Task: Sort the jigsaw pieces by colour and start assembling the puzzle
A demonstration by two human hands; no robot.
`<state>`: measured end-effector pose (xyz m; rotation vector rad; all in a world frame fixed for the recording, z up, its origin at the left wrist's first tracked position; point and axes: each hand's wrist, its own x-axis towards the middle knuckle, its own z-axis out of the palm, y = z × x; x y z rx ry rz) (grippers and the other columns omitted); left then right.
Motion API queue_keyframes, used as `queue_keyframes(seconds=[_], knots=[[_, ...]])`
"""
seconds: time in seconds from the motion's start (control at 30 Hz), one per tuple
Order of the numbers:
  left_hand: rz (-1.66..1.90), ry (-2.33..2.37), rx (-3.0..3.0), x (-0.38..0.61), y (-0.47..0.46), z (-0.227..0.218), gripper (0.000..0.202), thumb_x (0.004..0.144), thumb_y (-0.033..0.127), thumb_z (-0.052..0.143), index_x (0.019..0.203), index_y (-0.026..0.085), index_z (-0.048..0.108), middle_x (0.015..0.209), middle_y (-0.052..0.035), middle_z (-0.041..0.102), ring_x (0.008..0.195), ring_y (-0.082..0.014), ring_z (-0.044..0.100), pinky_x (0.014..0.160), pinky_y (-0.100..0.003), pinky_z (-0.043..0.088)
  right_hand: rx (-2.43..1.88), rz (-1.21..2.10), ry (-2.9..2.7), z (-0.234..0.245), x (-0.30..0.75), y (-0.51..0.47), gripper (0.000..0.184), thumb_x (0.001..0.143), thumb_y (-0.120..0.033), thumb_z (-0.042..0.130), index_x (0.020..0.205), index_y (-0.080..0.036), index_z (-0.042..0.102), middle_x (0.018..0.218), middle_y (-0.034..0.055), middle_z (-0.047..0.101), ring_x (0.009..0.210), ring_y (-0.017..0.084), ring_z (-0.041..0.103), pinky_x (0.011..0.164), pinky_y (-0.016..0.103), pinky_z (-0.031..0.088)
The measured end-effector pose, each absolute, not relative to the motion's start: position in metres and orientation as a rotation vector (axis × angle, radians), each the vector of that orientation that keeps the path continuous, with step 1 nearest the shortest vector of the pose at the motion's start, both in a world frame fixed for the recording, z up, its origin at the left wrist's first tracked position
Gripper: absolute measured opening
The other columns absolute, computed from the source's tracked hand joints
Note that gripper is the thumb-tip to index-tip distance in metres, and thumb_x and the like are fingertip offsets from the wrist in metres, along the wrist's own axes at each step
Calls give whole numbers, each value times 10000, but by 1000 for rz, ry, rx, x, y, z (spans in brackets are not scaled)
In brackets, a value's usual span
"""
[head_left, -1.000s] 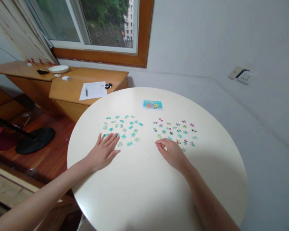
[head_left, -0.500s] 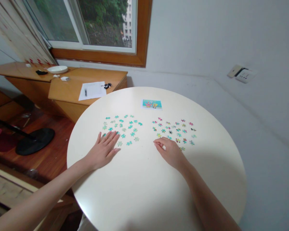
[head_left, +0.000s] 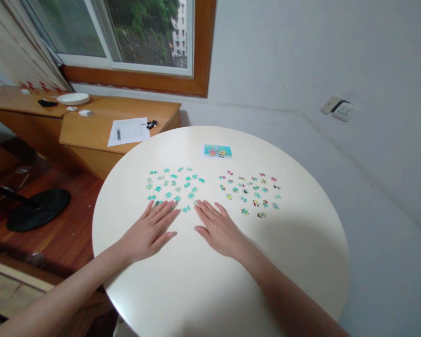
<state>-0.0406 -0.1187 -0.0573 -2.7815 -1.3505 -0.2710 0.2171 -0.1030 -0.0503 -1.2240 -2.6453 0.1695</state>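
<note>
Left hand (head_left: 145, 236) and right hand (head_left: 220, 230), fingers outstretched and free, adjoin green pieces (head_left: 187, 185) at desk's (head_left: 196, 290) ten o'clock; card (head_left: 218, 151) at twelve.

On the wooden cabinet (head_left: 126, 110), keys (head_left: 151, 124) lie at the right edge of a sheet of paper (head_left: 133, 129), with a white dish (head_left: 73, 98) farther left. A curtain (head_left: 16, 47) hangs beside the sliding window (head_left: 140, 37).
</note>
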Motion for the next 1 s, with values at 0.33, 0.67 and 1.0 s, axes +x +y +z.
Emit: queue_keyframes(seconds=[0.33,0.67,1.0], knots=[[-312,-1353,-2828,-41,-119,-59,551,957,435,360,1473,250,293,1522,-87,297,1389,-264,319,1154,-529,185,-1373,112,-2539,-52,215,-106,486,983,-372,310,1402,-155,426,1471,113,400,1372,232,356,1120,489,274],[-314,-1335,-2844,-24,-101,-59,577,965,459,320,1469,180,303,1505,-120,338,1400,-269,295,1163,-529,138,-1263,-7,-2563,-51,197,-82,512,983,-380,296,1398,-106,416,1480,145,378,1386,237,331,1148,490,216],[-364,-1448,-2706,-18,-94,-69,626,950,534,278,1437,153,372,1481,-143,380,1386,-293,321,1147,-566,158,-1363,-8,-2551,-39,172,-63,460,975,-389,328,1296,-118,516,1344,177,544,1297,244,459,1145,524,198]])
